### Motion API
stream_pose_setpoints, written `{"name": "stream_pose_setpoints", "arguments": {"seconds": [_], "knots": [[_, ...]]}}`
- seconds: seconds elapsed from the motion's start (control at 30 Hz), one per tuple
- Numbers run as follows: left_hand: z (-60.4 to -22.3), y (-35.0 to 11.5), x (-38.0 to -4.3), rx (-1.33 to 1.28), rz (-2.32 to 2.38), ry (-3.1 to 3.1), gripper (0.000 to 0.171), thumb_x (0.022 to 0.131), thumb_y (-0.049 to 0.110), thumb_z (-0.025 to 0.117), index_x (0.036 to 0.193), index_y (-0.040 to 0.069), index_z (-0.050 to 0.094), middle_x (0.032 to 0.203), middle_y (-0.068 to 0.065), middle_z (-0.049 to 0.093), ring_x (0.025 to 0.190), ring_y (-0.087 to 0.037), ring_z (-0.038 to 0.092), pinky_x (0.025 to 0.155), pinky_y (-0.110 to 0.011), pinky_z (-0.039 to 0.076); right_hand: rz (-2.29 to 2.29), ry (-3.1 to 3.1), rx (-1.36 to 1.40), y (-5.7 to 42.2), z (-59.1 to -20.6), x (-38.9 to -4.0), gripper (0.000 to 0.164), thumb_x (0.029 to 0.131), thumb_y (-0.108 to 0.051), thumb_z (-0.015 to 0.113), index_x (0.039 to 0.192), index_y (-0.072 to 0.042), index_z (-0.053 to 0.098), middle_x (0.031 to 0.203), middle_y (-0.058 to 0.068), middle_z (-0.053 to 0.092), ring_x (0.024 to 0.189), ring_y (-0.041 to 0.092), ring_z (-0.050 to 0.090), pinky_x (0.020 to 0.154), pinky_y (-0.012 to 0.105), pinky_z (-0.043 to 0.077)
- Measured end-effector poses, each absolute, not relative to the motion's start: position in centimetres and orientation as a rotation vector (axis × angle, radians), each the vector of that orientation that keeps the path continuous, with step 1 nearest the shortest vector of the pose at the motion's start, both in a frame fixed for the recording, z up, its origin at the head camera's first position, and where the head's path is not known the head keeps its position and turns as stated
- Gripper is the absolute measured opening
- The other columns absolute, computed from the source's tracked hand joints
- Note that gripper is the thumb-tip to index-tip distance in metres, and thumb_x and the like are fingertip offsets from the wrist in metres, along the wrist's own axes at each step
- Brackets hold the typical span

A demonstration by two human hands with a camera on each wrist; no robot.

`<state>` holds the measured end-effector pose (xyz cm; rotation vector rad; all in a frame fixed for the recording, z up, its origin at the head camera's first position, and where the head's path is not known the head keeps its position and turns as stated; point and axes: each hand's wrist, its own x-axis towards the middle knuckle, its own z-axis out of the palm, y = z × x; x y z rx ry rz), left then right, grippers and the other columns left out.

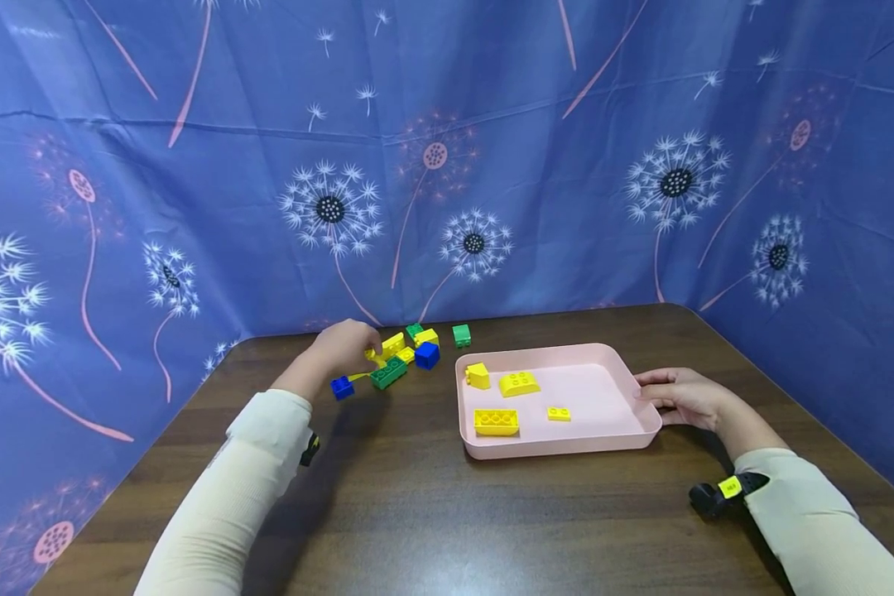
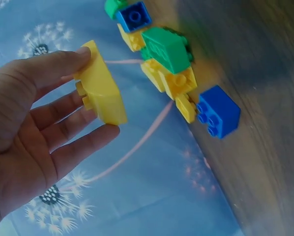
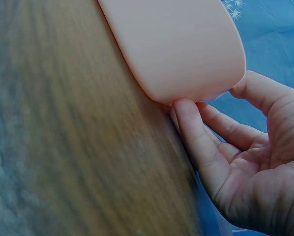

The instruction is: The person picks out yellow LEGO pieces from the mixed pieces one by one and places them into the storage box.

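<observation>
My left hand (image 1: 343, 346) is over the far left of the table, beside a pile of toy building bricks. In the left wrist view it pinches a yellow building brick (image 2: 102, 86) with a slanted end between thumb and fingers. Around it lie a green brick (image 1: 389, 373), a blue brick (image 1: 427, 356), a smaller blue brick (image 1: 342, 387) and several yellow ones. My right hand (image 1: 689, 397) holds the right rim of a pink tray (image 1: 603, 443), its fingertips at the edge. Several yellow bricks, among them a long one (image 1: 496, 422), lie apart inside the tray.
A lone green brick (image 1: 461, 335) sits near the table's back edge, between pile and tray. Behind the brown wooden table (image 1: 432, 513) hangs a blue dandelion-print curtain (image 1: 551, 207), which also runs along both sides.
</observation>
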<state>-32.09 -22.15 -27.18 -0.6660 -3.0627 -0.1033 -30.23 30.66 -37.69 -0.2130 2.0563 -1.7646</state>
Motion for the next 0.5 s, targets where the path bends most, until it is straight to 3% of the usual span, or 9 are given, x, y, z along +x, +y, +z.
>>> {"name": "stream_pose_setpoints", "arguments": {"seconds": [0.5], "knots": [[-26.7,-18.5,-30.7,-1.009,-0.128,-2.944,0.019,0.081,0.018,0.079,0.098,0.010,0.076,0.096,0.000,0.072,0.089,-0.019,0.065,0.082,-0.038,0.054,-1.768,2.059,-0.214,30.6,-37.7,-30.2,0.057,0.094,-0.008,0.059,0.138,0.017,0.035,0.101,0.003,0.067,0.089,0.016,0.065,0.077,0.040,0.057]]}}
